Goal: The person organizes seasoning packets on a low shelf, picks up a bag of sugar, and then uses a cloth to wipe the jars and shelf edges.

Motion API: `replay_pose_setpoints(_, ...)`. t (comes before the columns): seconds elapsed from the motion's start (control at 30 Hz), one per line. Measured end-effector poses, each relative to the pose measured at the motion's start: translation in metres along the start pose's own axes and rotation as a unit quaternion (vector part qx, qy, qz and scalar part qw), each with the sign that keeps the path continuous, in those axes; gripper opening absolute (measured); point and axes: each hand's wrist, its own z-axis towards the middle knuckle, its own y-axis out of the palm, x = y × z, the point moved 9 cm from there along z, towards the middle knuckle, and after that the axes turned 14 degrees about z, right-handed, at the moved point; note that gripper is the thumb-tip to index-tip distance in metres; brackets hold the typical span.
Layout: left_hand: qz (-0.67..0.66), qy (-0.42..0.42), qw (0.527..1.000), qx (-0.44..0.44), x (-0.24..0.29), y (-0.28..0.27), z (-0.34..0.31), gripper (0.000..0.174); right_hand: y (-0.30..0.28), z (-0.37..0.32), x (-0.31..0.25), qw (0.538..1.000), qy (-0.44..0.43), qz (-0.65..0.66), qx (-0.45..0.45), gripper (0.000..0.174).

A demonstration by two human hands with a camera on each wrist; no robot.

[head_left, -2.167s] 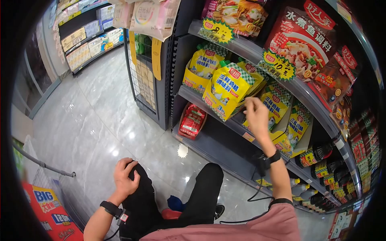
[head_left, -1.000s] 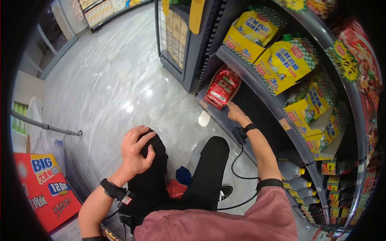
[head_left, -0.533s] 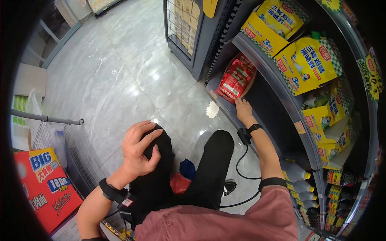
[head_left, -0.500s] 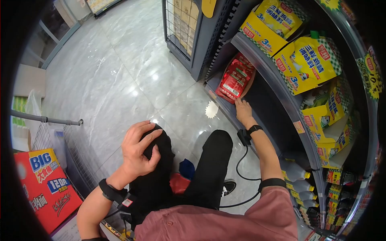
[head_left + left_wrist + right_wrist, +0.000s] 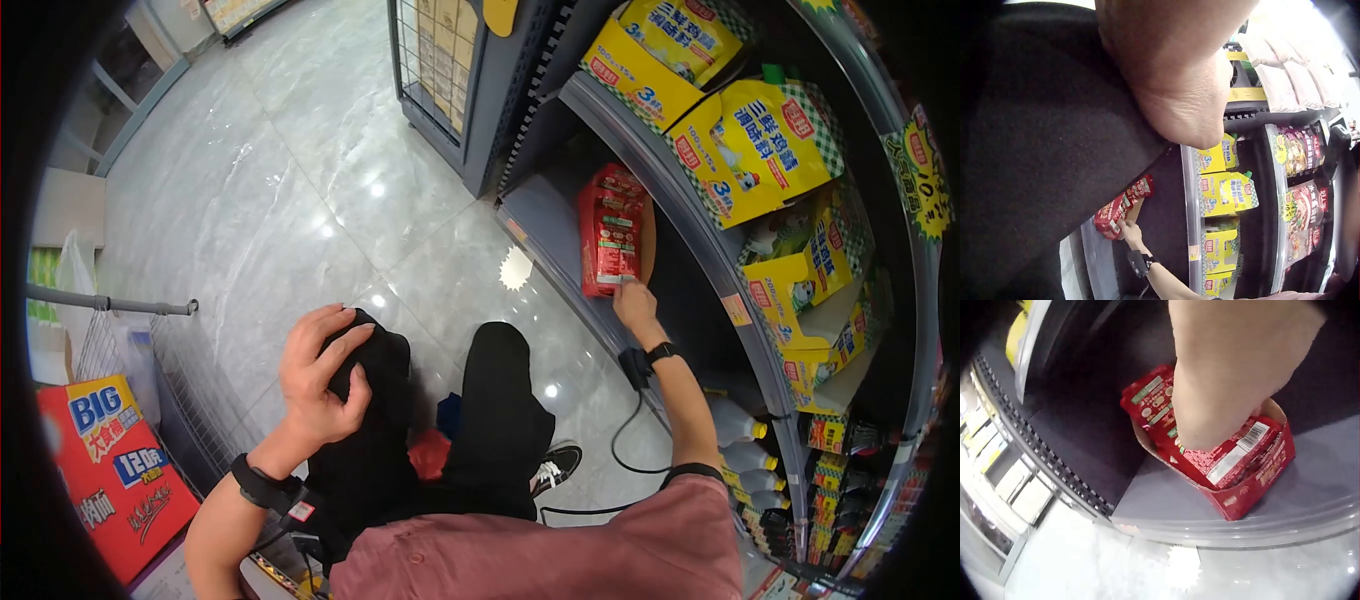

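On the lower shelf stands a red box of red packets [image 5: 617, 235], its packets lying tilted inside. My right hand [image 5: 637, 308] is at the box's near end, fingers curled at its front edge. From the left wrist view, the same hand [image 5: 1130, 232] touches the near end of the red box [image 5: 1110, 219]. In the right wrist view the hand [image 5: 1222, 381] covers part of the packets [image 5: 1229, 462], and its fingertips are mostly hidden. My left hand [image 5: 322, 375] rests on my knee with its fingers spread and holds nothing.
Yellow seasoning boxes [image 5: 740, 150] line the shelf above. Bottles with yellow caps [image 5: 745, 455] stand at the lower right. A wire cart [image 5: 185, 390] with a large red carton [image 5: 115, 480] is at the left. A cable [image 5: 620, 440] hangs from my right wrist.
My right hand has left the yellow packs and come down to the red box. Since half a second ago the box has moved right along the shelf and turned straighter. The left hand stays on the knee.
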Motion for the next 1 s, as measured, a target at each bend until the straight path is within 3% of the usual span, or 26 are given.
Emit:
replay_pose_setpoints(0.07, -0.005, 0.005, 1.0, -0.02, 0.002, 0.003, 0.0, 0.038, -0.031, 0.006, -0.001, 0.954, -0.034, 0.188, 0.231, 0.057)
replay_pose_setpoints(0.1, -0.007, 0.006, 0.999, -0.038, 0.004, 0.006, 0.001, 0.04, -0.021, 0.02, 0.002, 0.953, -0.03, 0.191, 0.233, 0.057)
replay_pose_setpoints(0.17, -0.007, 0.012, 0.999, -0.036, 0.007, 0.007, 0.001, 0.039, -0.005, 0.041, 0.018, 0.906, -0.008, 0.299, 0.301, 0.079)
replay_pose_setpoints(0.2, -0.008, 0.012, 0.999, -0.035, 0.008, 0.008, 0.001, 0.039, -0.005, 0.041, 0.014, 0.905, -0.005, 0.301, 0.301, 0.079)
replay_pose_setpoints(0.27, -0.009, 0.01, 0.999, -0.035, 0.011, 0.008, 0.001, 0.039, 0.003, 0.034, 0.009, 0.92, 0.105, 0.27, 0.265, 0.094)
replay_pose_setpoints(0.33, -0.013, 0.006, 0.999, -0.03, 0.016, 0.009, 0.002, 0.039, 0.014, 0.032, 0.013, 0.907, 0.119, 0.308, 0.26, 0.094)
replay_pose_setpoints(0.43, 0.017, 0.019, 1.0, -0.012, 0.029, 0.009, 0.005, 0.033, 0.021, 0.032, 0.011, 0.91, 0.088, 0.345, 0.212, 0.092)
replay_pose_setpoints(0.7, 0.036, 0.049, 0.998, -0.023, 0.051, 0.017, -0.005, 0.031, 0.023, 0.019, 0.004, 0.921, 0.034, 0.313, 0.229, 0.088)
replay_pose_setpoints(0.87, 0.043, 0.048, 0.997, -0.035, 0.061, 0.008, -0.011, 0.032, 0.024, 0.025, 0.0, 0.94, 0.015, 0.297, 0.166, 0.089)
replay_pose_setpoints(1.0, 0.046, 0.045, 0.997, -0.043, 0.076, -0.006, -0.019, 0.034, 0.026, 0.035, 0.002, 0.941, 0.015, 0.284, 0.184, 0.094)
